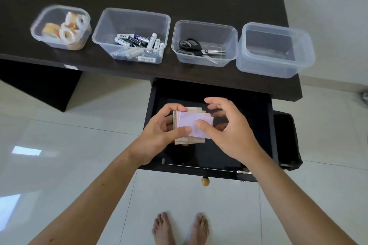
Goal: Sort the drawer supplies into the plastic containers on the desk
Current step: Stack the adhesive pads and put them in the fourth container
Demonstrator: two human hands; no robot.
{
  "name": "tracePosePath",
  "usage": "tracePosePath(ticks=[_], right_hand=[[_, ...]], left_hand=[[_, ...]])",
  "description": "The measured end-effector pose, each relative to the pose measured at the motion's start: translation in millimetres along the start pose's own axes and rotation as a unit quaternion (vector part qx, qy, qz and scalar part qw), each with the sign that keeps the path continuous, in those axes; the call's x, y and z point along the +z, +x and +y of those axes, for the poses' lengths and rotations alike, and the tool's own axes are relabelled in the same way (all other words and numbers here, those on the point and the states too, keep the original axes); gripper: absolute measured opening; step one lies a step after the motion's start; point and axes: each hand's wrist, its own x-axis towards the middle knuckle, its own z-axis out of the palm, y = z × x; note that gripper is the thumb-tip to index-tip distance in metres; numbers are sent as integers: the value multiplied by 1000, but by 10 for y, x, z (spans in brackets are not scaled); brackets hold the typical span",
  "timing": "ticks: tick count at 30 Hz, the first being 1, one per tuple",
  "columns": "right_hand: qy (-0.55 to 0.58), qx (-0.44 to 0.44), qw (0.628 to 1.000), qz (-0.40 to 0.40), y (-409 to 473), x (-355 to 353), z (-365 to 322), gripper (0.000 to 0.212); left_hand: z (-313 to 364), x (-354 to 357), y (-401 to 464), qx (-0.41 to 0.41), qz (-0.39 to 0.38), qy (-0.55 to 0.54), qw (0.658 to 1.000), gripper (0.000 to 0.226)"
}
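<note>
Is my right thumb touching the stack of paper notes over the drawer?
Touching. The head view shows the right hand with its thumb tip lying on the top sheet of the notes, which the left hand grips from the other side.

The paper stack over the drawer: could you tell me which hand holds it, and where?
The left hand grips the paper stack by its left edge; the right hand's thumb rests on top.
</note>
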Motion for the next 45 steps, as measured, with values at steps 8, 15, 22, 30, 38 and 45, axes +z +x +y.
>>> tracePosePath(ticks=[8,15,22,30,38,45], right_hand=[[152,115,980,-52,-212,-504,-623,41],[181,120,975,37,-156,-1117,-854,35],[253,134,955,80,377,-1926,-701,41],[214,166,960,64,988,-2402,-342,29],[123,236,964,-12,1419,-2346,-21,36],[-23,223,974,-47,1660,-2225,86,34]], left_hand=[[825,329,-142,-26,-5,-23,999,76],[1382,866,67,-26,19,77,997,67],[1787,1453,952,33,25,148,988,55],[1771,1806,1787,-3,34,201,979,34],[1564,1854,2104,-79,67,272,957,21],[1422,1829,2318,-115,98,316,937,18]])
